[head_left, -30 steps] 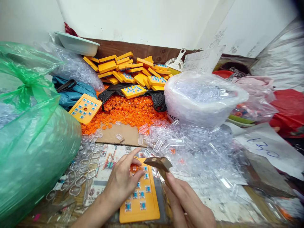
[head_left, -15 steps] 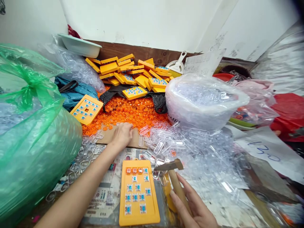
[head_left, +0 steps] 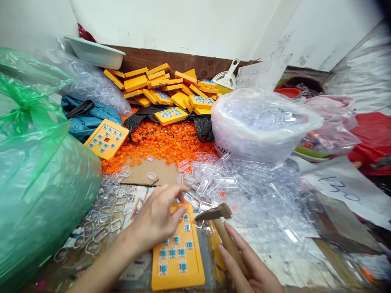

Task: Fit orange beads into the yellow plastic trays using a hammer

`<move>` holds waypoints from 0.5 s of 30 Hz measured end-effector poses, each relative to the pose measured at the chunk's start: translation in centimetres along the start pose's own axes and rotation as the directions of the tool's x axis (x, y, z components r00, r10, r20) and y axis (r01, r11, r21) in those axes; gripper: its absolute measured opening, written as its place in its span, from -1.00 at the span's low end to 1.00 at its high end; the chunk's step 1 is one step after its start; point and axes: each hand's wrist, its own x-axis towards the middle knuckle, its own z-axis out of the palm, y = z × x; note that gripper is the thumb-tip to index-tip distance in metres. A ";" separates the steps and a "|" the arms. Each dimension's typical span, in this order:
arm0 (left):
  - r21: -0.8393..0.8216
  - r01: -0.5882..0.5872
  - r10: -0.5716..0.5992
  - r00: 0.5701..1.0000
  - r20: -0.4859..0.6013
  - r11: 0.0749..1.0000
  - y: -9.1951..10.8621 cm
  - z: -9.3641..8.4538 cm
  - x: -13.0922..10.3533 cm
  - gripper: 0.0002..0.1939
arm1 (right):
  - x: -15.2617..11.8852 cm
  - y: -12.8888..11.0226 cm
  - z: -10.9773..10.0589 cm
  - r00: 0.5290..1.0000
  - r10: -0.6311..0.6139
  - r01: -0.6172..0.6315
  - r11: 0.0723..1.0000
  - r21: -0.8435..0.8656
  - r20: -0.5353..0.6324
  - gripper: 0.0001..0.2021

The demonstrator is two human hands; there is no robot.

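A yellow board (head_left: 178, 266) with rows of blue-and-white switches lies flat at the bottom centre. My left hand (head_left: 163, 211) is over its upper left part, thumb and fingers pinched round a small orange cap (head_left: 184, 204); the hand hides the board's top left. In my right hand (head_left: 244, 264), just right of the board, is a hammer (head_left: 227, 240) held by its wooden handle, its head near the board's upper right edge. Behind them, orange caps (head_left: 165, 140) lie in a heap beyond a piece of cardboard (head_left: 165, 171).
Clear plastic pieces (head_left: 253, 191) spread on the right below a full plastic-lined basin (head_left: 259, 138). A large green bag (head_left: 49, 183) fills the left. Yellow boards (head_left: 137, 83) are piled at the back; another board (head_left: 106, 139) leans at the left.
My left hand has come back from the orange caps to the yellow board, now with a cap in its fingers. My right hand and the hammer have hardly moved. The view has shifted slightly.
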 end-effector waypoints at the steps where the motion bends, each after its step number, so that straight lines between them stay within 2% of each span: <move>1: -0.047 -0.012 0.013 1.000 0.018 0.999 0.3 0.3 -1.0 -0.68 | 0.3 -0.4 -0.3 0.996 -0.087 0.087 0.995 -0.041 0.006 -0.65; 4: -0.089 0.028 -0.021 0.996 0.084 0.996 0.6 1.1 -2.2 -0.64 | 1.0 -1.9 -0.8 0.952 -0.305 0.303 0.947 -0.104 0.000 -0.70; 7: -0.085 0.050 -0.041 0.994 0.100 0.995 0.3 1.6 -1.9 -0.64 | 1.1 -3.0 -0.5 0.907 -0.406 0.397 0.913 -0.092 -0.110 -0.66; 8: -0.082 0.054 -0.046 0.994 0.096 0.995 0.2 1.7 -1.8 -0.63 | 1.0 -3.1 -0.4 0.893 -0.438 0.430 0.898 -0.091 -0.106 -0.63; 9: -0.081 0.058 -0.050 0.995 0.092 0.995 0.1 1.8 -1.7 -0.62 | 1.0 -3.0 -0.2 0.880 -0.471 0.463 0.880 -0.105 -0.065 -0.60; 11: -0.084 0.066 -0.059 0.994 0.088 0.994 0.1 1.9 -1.9 -0.56 | 0.9 -2.5 0.1 0.852 -0.513 0.523 0.835 -0.172 0.103 -0.56; 13: -0.090 0.070 -0.062 0.995 0.083 0.993 0.1 1.9 -2.3 -0.50 | 0.8 -1.7 0.2 0.835 -0.504 0.547 0.806 -0.227 0.222 -0.55; 15: -0.115 0.075 -0.064 0.993 0.095 0.991 0.0 1.6 -2.3 -0.46 | 0.7 -1.1 0.3 0.872 -0.451 0.486 0.843 -0.231 0.188 -0.57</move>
